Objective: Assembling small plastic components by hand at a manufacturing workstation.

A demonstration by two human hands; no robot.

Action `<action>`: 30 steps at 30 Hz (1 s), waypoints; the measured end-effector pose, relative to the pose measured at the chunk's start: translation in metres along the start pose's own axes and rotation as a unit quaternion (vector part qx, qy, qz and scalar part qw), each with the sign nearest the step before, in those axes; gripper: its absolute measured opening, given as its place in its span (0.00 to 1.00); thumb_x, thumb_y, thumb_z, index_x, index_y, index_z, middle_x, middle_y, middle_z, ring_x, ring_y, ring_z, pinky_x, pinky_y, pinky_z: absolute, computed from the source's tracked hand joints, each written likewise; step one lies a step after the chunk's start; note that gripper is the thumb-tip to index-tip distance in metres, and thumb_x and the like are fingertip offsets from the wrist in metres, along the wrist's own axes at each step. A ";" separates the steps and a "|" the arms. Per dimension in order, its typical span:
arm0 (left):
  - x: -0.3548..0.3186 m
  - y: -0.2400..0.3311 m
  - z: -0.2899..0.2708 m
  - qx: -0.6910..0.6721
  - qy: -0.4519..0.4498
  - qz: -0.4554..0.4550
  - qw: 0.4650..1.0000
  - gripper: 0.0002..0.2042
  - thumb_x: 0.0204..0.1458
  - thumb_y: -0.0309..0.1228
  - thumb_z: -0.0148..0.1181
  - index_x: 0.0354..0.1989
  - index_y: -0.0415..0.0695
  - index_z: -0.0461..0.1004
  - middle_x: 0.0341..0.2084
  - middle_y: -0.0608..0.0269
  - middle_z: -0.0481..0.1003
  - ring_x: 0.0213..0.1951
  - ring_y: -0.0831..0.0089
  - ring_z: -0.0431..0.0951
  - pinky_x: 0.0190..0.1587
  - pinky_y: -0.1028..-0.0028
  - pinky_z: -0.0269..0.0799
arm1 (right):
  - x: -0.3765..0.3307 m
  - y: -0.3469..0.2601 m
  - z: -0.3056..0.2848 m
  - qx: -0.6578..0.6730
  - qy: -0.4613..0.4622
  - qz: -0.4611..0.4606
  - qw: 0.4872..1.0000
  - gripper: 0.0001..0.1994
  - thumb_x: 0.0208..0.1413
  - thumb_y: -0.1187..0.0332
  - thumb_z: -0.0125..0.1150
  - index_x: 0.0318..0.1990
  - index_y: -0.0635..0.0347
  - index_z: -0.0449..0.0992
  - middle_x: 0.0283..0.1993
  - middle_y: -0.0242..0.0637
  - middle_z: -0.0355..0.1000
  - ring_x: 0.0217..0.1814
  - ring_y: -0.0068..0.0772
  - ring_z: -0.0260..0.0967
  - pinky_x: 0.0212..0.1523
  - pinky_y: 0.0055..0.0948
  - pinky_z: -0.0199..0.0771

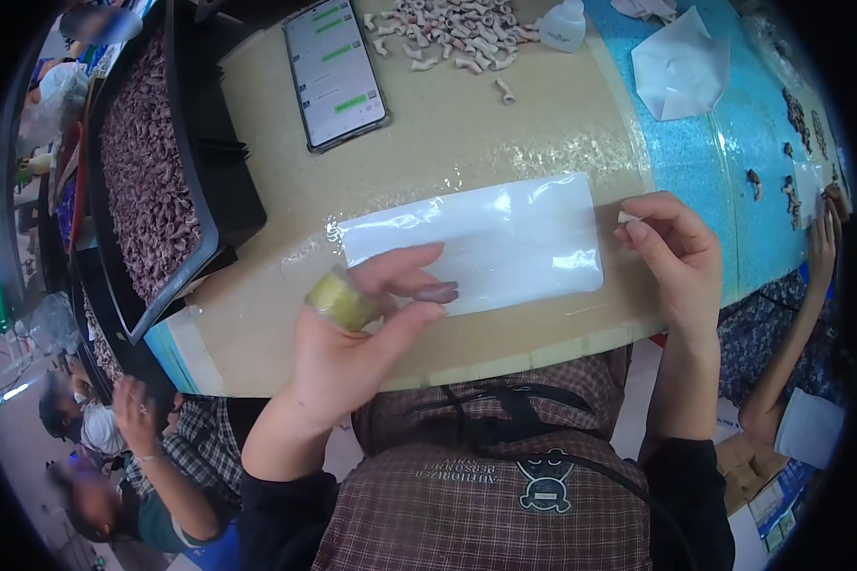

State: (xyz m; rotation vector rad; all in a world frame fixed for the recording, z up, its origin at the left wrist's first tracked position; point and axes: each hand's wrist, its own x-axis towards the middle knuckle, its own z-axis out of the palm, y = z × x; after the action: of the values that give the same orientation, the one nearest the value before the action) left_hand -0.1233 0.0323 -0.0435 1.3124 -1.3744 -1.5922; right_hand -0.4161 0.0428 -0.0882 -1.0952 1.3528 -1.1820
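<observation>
My left hand is over the near left part of a glossy white sheet. A wide yellow-green band, like a roll of tape, sits around its fingers. Thumb and fingers curve toward each other, with a small dark purple piece showing between them, slightly blurred. Just past the sheet's right edge, my right hand pinches a small whitish piece between thumb and index finger. The sheet lies flat on the tan tabletop.
A black bin of purplish pieces stands at left. Behind the sheet are a phone, a pile of pale tubular pieces and a small white bottle. Crumpled white paper rests on blue covering at right. Other people sit on both sides.
</observation>
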 end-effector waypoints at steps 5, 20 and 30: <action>0.008 -0.005 0.013 0.278 -0.024 0.097 0.955 0.09 0.47 0.18 0.63 0.38 0.39 0.76 0.31 0.62 0.77 0.34 0.74 0.77 0.38 0.76 0.71 | -0.003 0.000 -0.001 0.012 0.003 0.063 0.998 0.08 0.55 0.78 0.58 0.42 0.69 0.76 0.39 0.35 0.74 0.40 0.22 0.72 0.43 0.21 0.72; 0.014 -0.017 0.031 0.448 0.033 0.220 0.866 0.10 0.42 0.20 0.68 0.34 0.40 0.78 0.32 0.60 0.77 0.35 0.68 0.76 0.38 0.72 0.72 | -0.015 -0.005 0.008 -0.007 -0.019 -0.030 0.999 0.06 0.52 0.80 0.61 0.38 0.68 0.77 0.38 0.38 0.73 0.40 0.24 0.71 0.42 0.21 0.69; 0.003 0.004 0.019 -0.136 -0.053 -0.031 0.989 0.10 0.52 0.19 0.61 0.43 0.36 0.73 0.36 0.62 0.76 0.40 0.76 0.75 0.45 0.76 0.70 | -0.024 -0.014 0.054 0.069 -0.120 -0.087 0.987 0.08 0.45 0.79 0.67 0.34 0.64 0.79 0.37 0.39 0.75 0.38 0.29 0.74 0.38 0.24 0.73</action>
State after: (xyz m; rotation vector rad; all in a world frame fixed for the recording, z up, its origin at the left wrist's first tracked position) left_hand -0.1430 0.0343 -0.0415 1.1296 -1.1387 -1.8412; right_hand -0.3600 0.0595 -0.0731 -1.2307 0.9931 -1.2068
